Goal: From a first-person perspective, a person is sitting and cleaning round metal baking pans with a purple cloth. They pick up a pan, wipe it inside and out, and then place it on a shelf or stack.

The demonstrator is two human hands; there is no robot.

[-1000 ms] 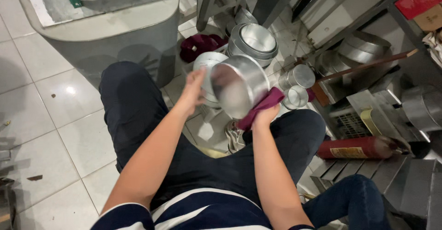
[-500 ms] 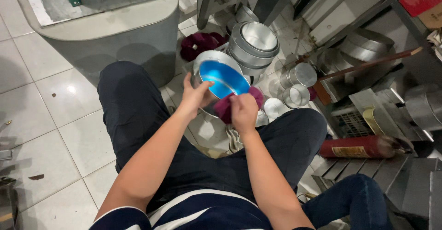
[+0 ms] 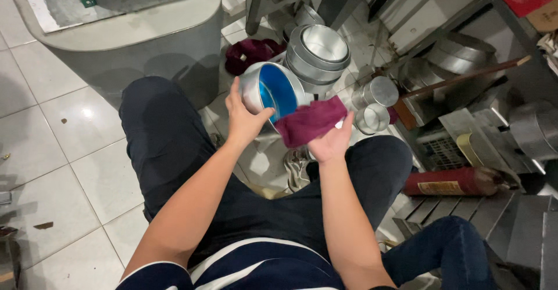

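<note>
Up beyond the left hand (image 3: 244, 121) sits the biggest thing in view, a large grey metal tub (image 3: 133, 52) with a flat lid and green handle, standing on the white tiled floor (image 3: 52, 121). Just past both hands, a stack of round metal pans (image 3: 318, 54) rests on the floor, with a dark red cloth (image 3: 250, 54) heaped beside it. To the right of the right hand (image 3: 331, 145), well apart, lies a red cylinder (image 3: 450, 181) on its side. Nearer that hand stand two small metal cups (image 3: 375, 105). The left hand is clamped on the rim of a round pan (image 3: 273, 89), tilted so its blue inside faces the right hand. The right hand grips a maroon rag (image 3: 311, 120), which touches the pan's edge.
</note>
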